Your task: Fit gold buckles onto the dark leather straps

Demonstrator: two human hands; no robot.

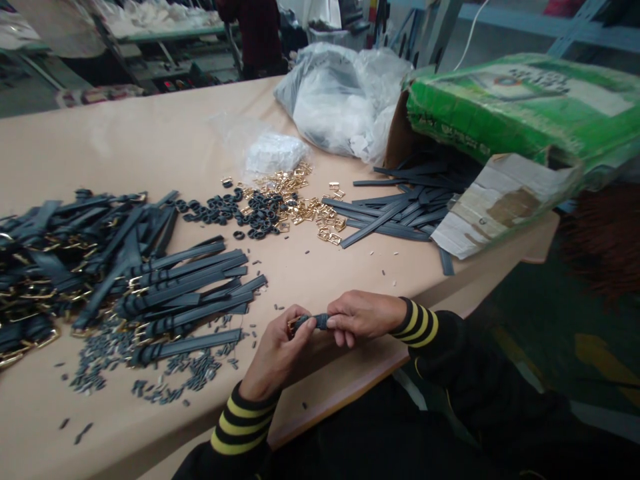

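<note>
Near the table's front edge, both hands hold one dark blue-grey strap between them. My left hand pinches its left end, where a bit of gold buckle shows by the fingers. The fingers of my right hand are closed on the strap's other end. Most of the strap is hidden by my fingers. Left of my left hand lie several straps with buckles in a row. Farther back are dark loops and loose gold buckles in small heaps.
A large pile of buckled straps covers the table's left side, with small cut scraps in front. Plain straps spill from a torn green box at right. Plastic bags stand behind. A person is in the background.
</note>
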